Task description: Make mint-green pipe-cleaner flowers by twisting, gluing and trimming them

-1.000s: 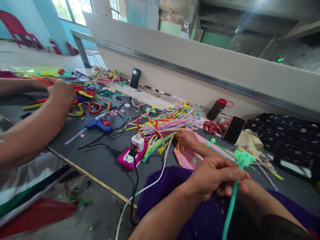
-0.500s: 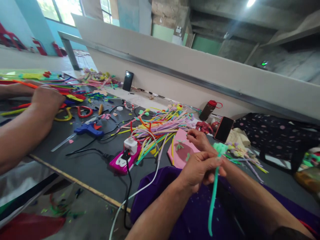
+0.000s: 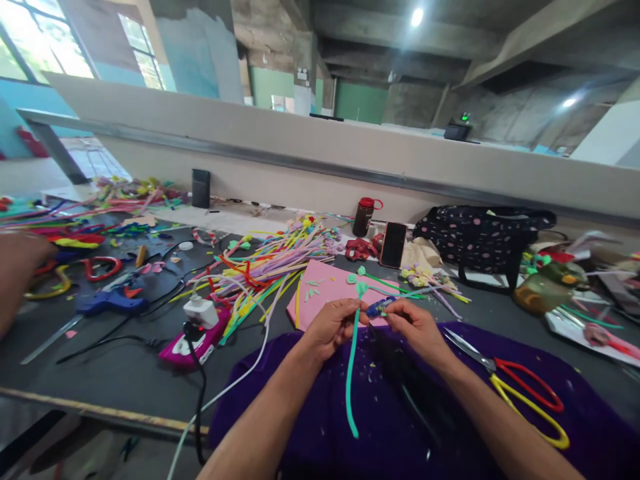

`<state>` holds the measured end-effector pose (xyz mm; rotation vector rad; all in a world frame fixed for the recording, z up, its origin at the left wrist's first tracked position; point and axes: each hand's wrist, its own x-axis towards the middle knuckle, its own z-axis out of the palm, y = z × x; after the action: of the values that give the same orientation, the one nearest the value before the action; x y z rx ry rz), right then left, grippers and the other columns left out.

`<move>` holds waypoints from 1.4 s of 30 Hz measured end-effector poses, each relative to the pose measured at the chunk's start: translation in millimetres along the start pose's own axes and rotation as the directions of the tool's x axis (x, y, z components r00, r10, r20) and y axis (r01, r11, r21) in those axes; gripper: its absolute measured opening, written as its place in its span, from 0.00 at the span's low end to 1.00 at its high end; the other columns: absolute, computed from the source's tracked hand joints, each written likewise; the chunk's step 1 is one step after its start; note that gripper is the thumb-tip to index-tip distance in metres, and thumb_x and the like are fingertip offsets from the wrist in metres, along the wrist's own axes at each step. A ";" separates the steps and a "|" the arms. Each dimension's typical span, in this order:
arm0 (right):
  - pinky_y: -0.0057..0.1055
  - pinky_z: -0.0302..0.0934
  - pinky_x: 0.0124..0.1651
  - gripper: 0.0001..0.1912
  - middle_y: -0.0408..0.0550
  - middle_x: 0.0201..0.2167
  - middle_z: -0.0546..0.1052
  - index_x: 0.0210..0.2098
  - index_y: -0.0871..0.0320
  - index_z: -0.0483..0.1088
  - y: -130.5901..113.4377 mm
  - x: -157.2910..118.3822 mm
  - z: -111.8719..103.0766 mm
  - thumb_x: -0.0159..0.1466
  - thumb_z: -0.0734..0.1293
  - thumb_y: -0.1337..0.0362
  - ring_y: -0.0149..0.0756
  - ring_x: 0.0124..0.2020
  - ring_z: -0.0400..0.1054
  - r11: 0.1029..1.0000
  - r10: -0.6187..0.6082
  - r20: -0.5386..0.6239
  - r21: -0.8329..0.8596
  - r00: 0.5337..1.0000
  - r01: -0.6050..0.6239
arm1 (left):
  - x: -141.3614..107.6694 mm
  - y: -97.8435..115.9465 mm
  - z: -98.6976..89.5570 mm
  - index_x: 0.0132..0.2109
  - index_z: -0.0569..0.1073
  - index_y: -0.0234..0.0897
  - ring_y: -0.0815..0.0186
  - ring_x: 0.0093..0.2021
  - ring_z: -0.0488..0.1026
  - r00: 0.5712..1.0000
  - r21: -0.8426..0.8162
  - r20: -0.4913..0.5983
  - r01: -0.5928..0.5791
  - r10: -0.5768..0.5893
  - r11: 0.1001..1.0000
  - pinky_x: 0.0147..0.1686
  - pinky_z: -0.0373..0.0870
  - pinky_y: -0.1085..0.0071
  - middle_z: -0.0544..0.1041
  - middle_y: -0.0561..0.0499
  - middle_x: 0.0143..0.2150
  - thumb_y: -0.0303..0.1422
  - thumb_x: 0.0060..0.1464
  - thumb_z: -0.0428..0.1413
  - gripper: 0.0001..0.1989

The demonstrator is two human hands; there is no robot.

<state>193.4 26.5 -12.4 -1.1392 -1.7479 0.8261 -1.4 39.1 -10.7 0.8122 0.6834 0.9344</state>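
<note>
- Against the half-second-earlier frame, the right hand (image 3: 416, 327) has left the pink sheet (image 3: 327, 280) and come in beside the left hand (image 3: 331, 327); the scissors (image 3: 493, 363) have also come into view.
- Left fingers are clamped on the green stem (image 3: 353, 373), pinching it just under its curled head (image 3: 361, 289), which sits above the fingertips; the long tail hangs below them over the purple cloth (image 3: 310, 393), slightly bowed.
- Right fingers look closed on a small green bit (image 3: 384, 314), mostly hidden by the fingertips.
- Between the two sets of fingertips shows a blue object (image 3: 379, 307); what it is, and whether either hand touches it, I cannot tell.
- Judging by its fuzzy look, the stem should be very light and hardly slippery, bendable yet firm enough to keep a curve.
- Its head is probably the delicate part, easily squashed, so the best hold seems to be right below it, where the left fingers are.
- Pieces as small as the loose green pieces (image 3: 312, 291), lying beyond the left fingers on the sheet, would suit a light fingertip pinch by one end.
</note>
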 end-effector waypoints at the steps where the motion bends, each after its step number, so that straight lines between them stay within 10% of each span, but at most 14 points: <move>1: 0.25 0.53 0.28 0.06 0.41 0.23 0.66 0.31 0.59 0.69 2.3 -2.0 -0.4 0.58 0.62 0.63 0.29 0.23 0.59 1.000 0.000 -0.002 0.016 1.000 0.000 | 1.5 -1.0 0.9 0.34 0.72 0.29 0.82 0.09 0.53 1.000 0.004 0.007 0.019 -0.019 1.000 0.08 0.40 0.81 0.73 0.53 0.22 0.35 0.46 0.55 0.12; 25: 0.24 0.56 0.26 0.06 0.40 0.24 0.70 0.32 0.59 0.70 17.0 -9.0 -9.2 0.55 0.64 0.67 0.27 0.23 0.62 0.972 0.059 -0.128 0.233 0.990 -0.028 | 27.3 -30.3 22.3 0.27 0.70 0.30 0.81 0.13 0.54 0.991 0.177 0.062 0.110 -0.122 0.978 0.13 0.49 0.83 0.61 0.58 0.14 0.36 0.49 0.56 0.12; 42: 0.24 0.57 0.27 0.07 0.41 0.24 0.71 0.34 0.58 0.70 15.7 -13.2 -2.0 0.54 0.64 0.67 0.28 0.23 0.62 0.960 0.058 -0.088 0.279 0.994 -0.031 | 23.6 -31.4 26.6 0.28 0.70 0.30 0.80 0.13 0.58 0.999 0.306 0.009 0.044 -0.049 0.951 0.10 0.50 0.82 0.70 0.54 0.20 0.38 0.45 0.58 0.12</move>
<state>203.5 20.1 -29.2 -1.0149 -1.4781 0.9935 43.3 41.0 -26.8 1.0720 0.8422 0.7877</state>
